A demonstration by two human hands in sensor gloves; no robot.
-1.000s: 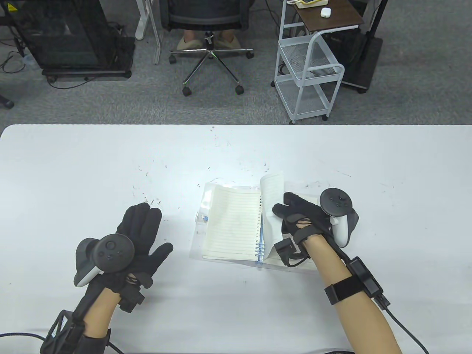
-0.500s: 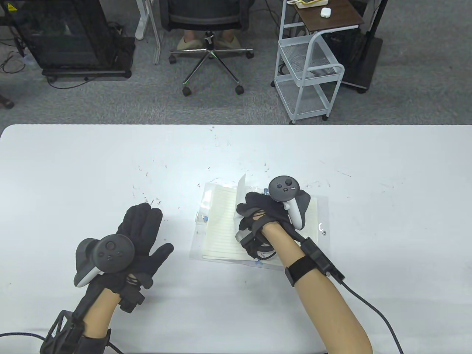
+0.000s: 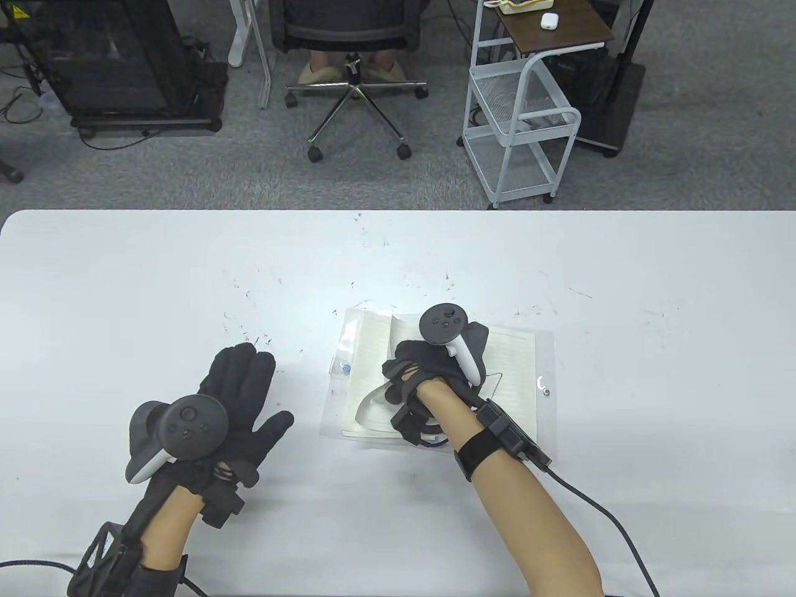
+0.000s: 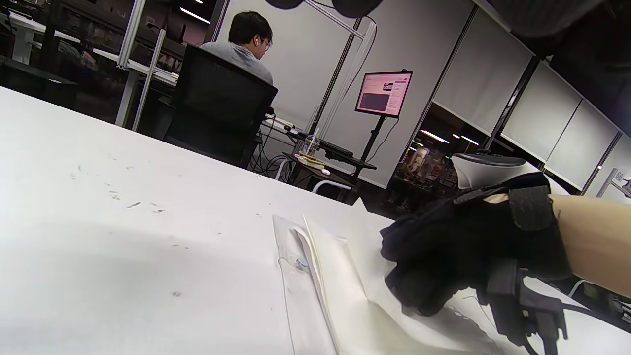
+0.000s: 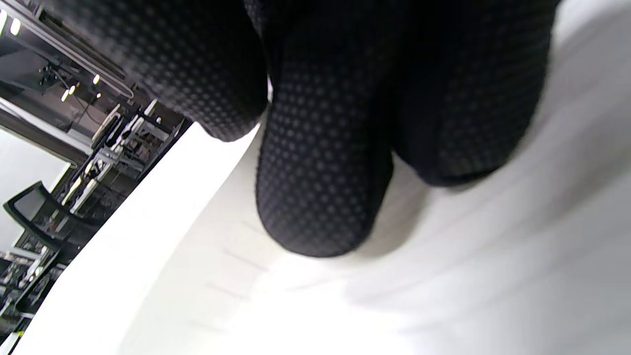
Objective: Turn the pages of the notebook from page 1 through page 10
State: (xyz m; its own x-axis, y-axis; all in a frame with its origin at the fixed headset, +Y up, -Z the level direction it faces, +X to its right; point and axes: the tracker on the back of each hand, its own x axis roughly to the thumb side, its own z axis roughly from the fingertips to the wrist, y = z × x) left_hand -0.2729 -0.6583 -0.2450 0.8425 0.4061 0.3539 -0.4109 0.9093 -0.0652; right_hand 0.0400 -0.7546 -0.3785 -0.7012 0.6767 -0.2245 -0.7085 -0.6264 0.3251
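A spiral notebook (image 3: 513, 367) with lined pages lies open in a clear plastic cover at the middle of the white table (image 3: 124, 280). My right hand (image 3: 398, 368) is over the notebook's left side and grips a turned page (image 3: 373, 410), which curls under it. In the right wrist view my gloved fingertips (image 5: 320, 197) lie against the lined page (image 5: 443, 276). My left hand (image 3: 249, 385) rests flat on the table left of the notebook, fingers spread, holding nothing. The left wrist view shows the notebook (image 4: 335, 281) and my right hand (image 4: 443, 261) on it.
Small dark specks are scattered over the table. The cover has a blue snap (image 3: 346, 368) at its left edge and a snap (image 3: 545, 392) at its right. An office chair (image 3: 351, 37) and a white wire cart (image 3: 522, 118) stand beyond the far edge.
My right hand has carried a page from the notebook's right side over the spiral to the left side and lowered it. The left hand has not moved.
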